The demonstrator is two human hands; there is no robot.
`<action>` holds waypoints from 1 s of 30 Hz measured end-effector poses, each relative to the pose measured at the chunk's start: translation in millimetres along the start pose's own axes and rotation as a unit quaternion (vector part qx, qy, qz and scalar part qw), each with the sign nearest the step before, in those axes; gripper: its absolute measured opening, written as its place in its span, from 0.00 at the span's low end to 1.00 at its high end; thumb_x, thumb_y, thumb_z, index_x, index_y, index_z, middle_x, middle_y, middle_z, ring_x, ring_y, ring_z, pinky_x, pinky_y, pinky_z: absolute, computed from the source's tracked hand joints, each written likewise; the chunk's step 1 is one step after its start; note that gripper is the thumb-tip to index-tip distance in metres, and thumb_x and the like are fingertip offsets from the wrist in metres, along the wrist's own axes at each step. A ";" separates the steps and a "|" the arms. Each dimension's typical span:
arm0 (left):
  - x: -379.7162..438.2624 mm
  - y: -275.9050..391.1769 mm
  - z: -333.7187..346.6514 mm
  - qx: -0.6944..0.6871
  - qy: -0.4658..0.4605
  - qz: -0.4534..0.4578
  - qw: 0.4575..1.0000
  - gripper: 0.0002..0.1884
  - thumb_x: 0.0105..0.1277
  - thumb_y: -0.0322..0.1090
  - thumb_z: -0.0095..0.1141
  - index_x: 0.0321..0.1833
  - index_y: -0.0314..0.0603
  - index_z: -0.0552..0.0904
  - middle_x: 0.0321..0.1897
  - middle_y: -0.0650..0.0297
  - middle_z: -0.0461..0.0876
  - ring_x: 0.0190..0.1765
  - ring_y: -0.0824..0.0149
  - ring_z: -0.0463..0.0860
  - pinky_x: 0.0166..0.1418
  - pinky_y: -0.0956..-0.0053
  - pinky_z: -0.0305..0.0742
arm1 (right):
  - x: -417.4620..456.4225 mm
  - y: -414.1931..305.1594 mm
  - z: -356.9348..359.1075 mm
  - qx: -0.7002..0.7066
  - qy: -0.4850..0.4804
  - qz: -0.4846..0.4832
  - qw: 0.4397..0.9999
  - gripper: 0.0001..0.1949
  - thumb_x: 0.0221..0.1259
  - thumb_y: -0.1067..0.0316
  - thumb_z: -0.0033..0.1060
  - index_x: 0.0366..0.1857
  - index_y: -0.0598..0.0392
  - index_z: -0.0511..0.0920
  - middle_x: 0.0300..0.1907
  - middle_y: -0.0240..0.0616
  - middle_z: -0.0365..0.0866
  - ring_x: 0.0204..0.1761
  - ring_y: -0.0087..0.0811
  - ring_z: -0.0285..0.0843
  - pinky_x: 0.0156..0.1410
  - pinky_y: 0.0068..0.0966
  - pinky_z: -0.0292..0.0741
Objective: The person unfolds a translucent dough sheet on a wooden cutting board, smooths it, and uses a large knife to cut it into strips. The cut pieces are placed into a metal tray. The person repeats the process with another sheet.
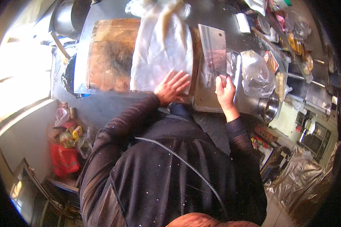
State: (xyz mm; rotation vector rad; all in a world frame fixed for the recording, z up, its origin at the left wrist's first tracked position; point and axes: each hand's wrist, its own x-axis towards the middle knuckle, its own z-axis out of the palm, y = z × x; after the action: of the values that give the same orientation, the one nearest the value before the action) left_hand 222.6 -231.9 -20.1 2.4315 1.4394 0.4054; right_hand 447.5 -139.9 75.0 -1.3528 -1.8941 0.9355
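Observation:
My left hand lies flat, fingers spread, on the near end of a whitish, translucent, soft sheet. Whether the sheet is food or plastic, I cannot tell. It drapes over the right part of a worn wooden cutting board, and its far end is bunched by clear plastic. To the right, my right hand grips a cleaver by its handle. The broad metal blade points away from me, held over a shallow tray with pale strips or scraps inside. Most of the handle is hidden by my fingers.
A clear plastic bag sits right of the tray, near a shiny metal bowl at the counter's edge. A dark pot stands at the far left. Below it, left of my arm, is a red bag with packets above it.

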 end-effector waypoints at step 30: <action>-50.0 3.5 0.5 0.065 0.106 -0.357 0.926 0.41 0.59 0.65 0.45 0.72 0.48 0.60 0.75 0.59 0.52 0.77 0.50 0.44 0.75 0.42 0.33 | 104.6 -36.7 100.3 -0.218 -0.349 -0.275 0.869 0.09 0.61 0.56 0.53 0.39 0.45 0.76 0.28 0.41 0.82 0.32 0.48 0.81 0.35 0.42 0.76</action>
State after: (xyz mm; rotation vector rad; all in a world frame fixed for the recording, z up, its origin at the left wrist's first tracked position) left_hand 202.5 -277.6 -23.9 1.7915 2.3621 0.4090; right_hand 317.9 -67.1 58.4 -0.6005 -2.9754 0.7662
